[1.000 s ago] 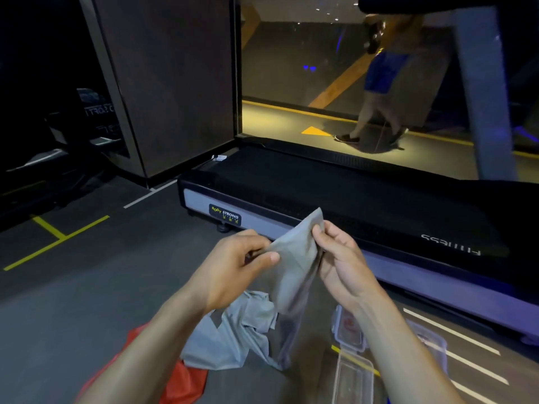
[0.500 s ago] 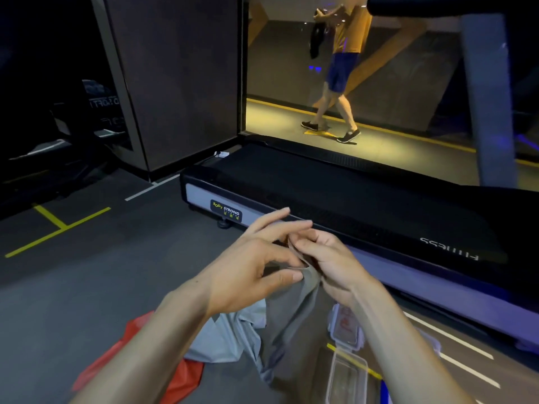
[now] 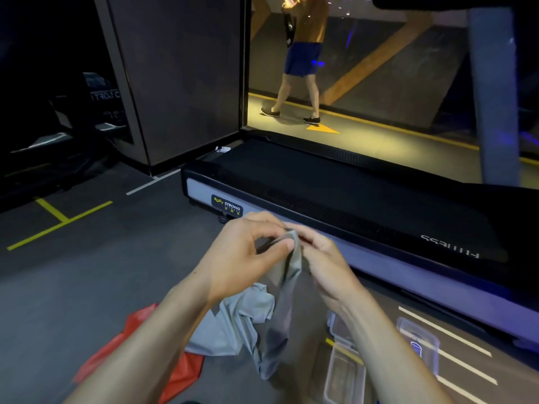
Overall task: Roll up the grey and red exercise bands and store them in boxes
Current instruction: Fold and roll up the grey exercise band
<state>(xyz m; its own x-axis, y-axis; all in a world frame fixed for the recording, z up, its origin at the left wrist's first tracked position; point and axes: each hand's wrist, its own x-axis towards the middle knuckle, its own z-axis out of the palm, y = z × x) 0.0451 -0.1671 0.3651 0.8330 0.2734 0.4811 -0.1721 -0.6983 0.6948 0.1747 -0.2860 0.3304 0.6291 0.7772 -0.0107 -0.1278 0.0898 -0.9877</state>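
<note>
Pinching: the left hand [image 3: 248,252] and the right hand [image 3: 323,255] meet at chest height, both nipping the top end of the thin grey stretch exercise band [image 3: 287,290]; the left thumb and forefinger are curled onto its edge, the right fingers are closed on it from the other side.
Band's lie: from that pinched end the grey band hangs almost straight down, its long axis running from the hands to the dark gym floor [image 3: 87,287], where the rest is heaped in loose folds just in front of the person's forearms.
Nearer hand: both hands sit at the same end, touching the band, so neither has to reach; the slack lies below and slightly to the left.
Coming move, as a judgement: rolling looks barely begun, and it would have to travel downward along the hanging length, drawing the heap up off the floor.
Red band: the flat red rubber exercise band [image 3: 178,371] lies crumpled on the floor under the left forearm, partly beneath the grey heap, untouched.
Boxes: two clear plastic storage boxes [image 3: 345,374] rest on the floor below the right forearm, near the grey heap.
Backdrop: a black treadmill deck [image 3: 350,193] crosses behind the hands; a passer-by walks beyond the glass.
</note>
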